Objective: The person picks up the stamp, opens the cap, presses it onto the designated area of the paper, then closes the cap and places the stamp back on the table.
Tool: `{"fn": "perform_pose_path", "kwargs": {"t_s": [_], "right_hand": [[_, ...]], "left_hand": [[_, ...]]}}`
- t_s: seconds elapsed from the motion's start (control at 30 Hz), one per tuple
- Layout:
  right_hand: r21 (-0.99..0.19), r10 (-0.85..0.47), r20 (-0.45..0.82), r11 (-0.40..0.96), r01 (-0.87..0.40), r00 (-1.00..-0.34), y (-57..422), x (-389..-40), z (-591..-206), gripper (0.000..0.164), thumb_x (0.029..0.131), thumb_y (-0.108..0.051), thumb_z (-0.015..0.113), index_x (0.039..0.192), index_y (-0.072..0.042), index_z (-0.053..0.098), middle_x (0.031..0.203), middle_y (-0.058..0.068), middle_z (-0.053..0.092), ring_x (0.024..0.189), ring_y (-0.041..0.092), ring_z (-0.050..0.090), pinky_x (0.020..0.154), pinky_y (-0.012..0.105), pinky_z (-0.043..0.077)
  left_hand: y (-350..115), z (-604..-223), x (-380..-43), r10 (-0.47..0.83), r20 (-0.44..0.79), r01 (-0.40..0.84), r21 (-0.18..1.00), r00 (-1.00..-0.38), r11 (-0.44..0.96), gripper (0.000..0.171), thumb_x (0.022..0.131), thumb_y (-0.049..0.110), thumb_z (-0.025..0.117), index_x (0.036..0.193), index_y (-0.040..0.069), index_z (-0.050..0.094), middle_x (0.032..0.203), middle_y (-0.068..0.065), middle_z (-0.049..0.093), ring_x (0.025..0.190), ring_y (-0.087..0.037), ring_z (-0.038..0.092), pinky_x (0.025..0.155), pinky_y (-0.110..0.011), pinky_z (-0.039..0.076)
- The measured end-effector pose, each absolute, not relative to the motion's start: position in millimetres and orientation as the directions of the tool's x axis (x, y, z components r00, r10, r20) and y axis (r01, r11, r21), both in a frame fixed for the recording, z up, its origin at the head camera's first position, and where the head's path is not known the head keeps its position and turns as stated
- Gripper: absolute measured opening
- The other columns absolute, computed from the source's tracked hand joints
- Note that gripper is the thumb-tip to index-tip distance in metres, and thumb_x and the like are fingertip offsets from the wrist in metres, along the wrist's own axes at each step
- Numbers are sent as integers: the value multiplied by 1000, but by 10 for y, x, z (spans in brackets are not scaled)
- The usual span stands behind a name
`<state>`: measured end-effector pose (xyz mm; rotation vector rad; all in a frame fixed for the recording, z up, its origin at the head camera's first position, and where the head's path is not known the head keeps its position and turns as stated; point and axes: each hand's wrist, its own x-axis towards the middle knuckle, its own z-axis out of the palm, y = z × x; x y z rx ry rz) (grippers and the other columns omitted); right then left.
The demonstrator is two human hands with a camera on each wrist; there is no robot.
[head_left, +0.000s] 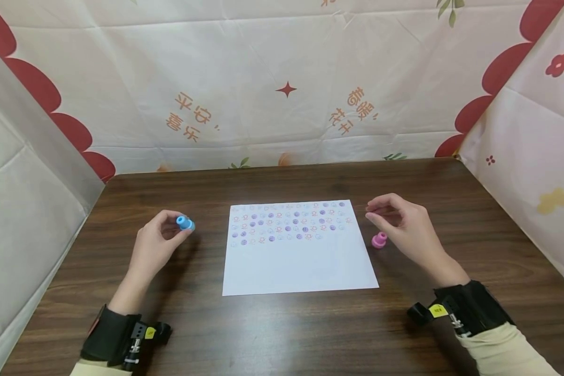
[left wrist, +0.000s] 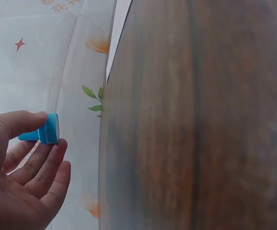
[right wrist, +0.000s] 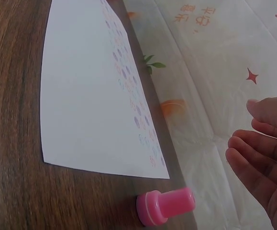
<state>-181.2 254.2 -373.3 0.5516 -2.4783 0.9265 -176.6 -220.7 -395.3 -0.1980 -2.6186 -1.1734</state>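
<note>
My left hand [head_left: 157, 241] pinches a small blue stamp [head_left: 185, 223] between thumb and fingers, left of the paper. In the left wrist view the blue stamp [left wrist: 49, 128] is held sideways, its flat pale face toward the right. My right hand [head_left: 406, 230] hovers by the paper's right edge with relaxed, bent fingers and nothing between them. A pink stamp [head_left: 379, 240] stands upright on the table just below that hand, handle up. Between the hands lies a white sheet of paper [head_left: 301, 266], its upper half covered with rows of small purple, red and blue stamped prints.
The brown wooden table [head_left: 282, 339] ends at a straight back edge. Behind it hangs a pale printed cloth [head_left: 263, 62], and more cloth [head_left: 545, 156] closes off both sides. Each wrist wears a black strap [head_left: 474, 308] with a small camera.
</note>
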Motion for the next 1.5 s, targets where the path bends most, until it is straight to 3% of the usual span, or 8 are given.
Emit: {"fn": "perform_pose_path", "kwargs": {"t_s": [0.5, 1.17, 1.5], "right_hand": [[-488, -167, 528, 743, -458, -833, 2754, -1790, -3680, 21, 81, -9, 75, 99, -7, 65, 88, 6, 72, 77, -8, 58, 67, -4, 43], [-492, -118, 519, 769, -409, -847, 2925, -1762, -3631, 22, 82, -6, 74, 102, -5, 66, 90, 10, 72, 78, -13, 54, 72, -6, 40], [-499, -93, 519, 774, -390, -850, 2969, -1765, -3620, 21, 82, -8, 74, 102, -6, 66, 90, 10, 71, 77, -12, 55, 72, -6, 40]], "left_hand": [[-2297, -3945, -1734, 59, 142, 140, 668, -988, 731, 32, 89, 16, 68, 112, -3, 56, 111, -28, 66, 101, -40, 64, 85, -60, 54], [-2236, -3969, -1785, 55, 8, 52, 505, -998, 862, 22, 86, 13, 70, 103, 0, 62, 95, -20, 69, 87, -33, 63, 74, -54, 53], [-2196, -3924, -1799, 49, -13, 38, 450, -999, 892, 25, 85, 13, 71, 105, -1, 63, 93, -19, 67, 81, -30, 58, 70, -50, 53]]}}
